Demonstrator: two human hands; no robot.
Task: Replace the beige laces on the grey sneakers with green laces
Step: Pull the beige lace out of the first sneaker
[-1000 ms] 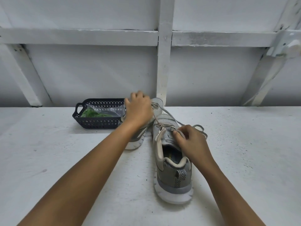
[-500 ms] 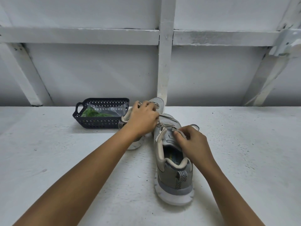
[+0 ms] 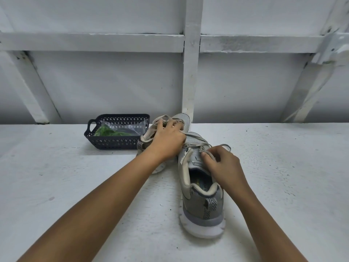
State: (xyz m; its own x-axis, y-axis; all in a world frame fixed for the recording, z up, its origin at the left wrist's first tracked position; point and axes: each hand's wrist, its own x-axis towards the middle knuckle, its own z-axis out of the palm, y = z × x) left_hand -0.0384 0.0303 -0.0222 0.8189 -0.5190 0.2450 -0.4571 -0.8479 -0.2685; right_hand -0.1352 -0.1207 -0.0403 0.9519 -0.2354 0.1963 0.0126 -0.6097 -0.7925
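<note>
Head view: 2 grey sneakers sit on the white table (image 3: 75, 186), the near sneaker (image 3: 202, 195) heel toward the camera, the far sneaker (image 3: 182, 121) just behind, beside a basket (image 3: 113, 144) holding green laces (image 3: 105, 131). The right hand (image 3: 224, 167) pinches the beige lace (image 3: 196, 136) at the near sneaker's top eyelets; the left hand (image 3: 166, 142) grips another strand above the far sneaker. Neither hand pins the shoe, so a hard tug may drag it or tighten the crossings.

Left grip (image 3: 166, 141) and right grip (image 3: 223, 167) pinching beige lace (image 3: 195, 135) on grey sneaker (image 3: 200, 201), basket (image 3: 117, 116) beyond
</note>
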